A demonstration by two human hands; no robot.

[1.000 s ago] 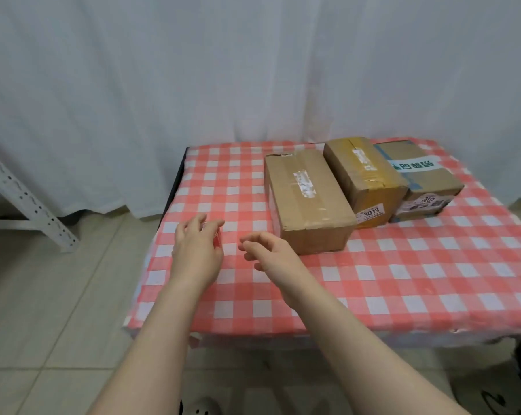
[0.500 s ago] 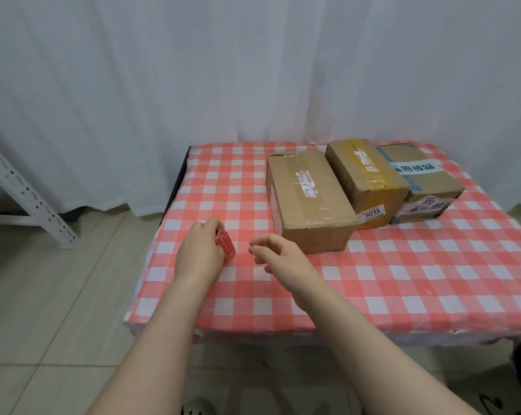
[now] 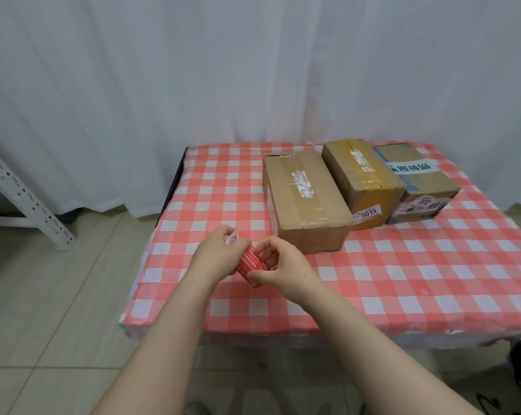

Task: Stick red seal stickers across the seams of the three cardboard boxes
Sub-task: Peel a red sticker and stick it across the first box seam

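while our left hand [image 3: 220, 253] grips the red sticker strip [image 3: 251, 266] from its left side, our right hand [image 3: 283, 271] pinches the strip's near end between thumb and fingers. so the hands are together and both clamped on it, above the near left part of the desk [image 3: 402, 280], just in front of the plain brown box [image 3: 307, 202]. beside that box stand the yellow-taped box [image 3: 358, 178] and, furthest right, the box with the green-and-white label [image 3: 414, 181], all three close in a row. we see no red seal on any of them.

we judge we are about to peel the first sticker. it could tear or curl back on itself if we pull too fast, or cling to our fingers. the seams lie under glossy tape, so a seal pressed lightly may lift. if it slips from us, it would be hard to spot on the red checked cloth [image 3: 217, 181].
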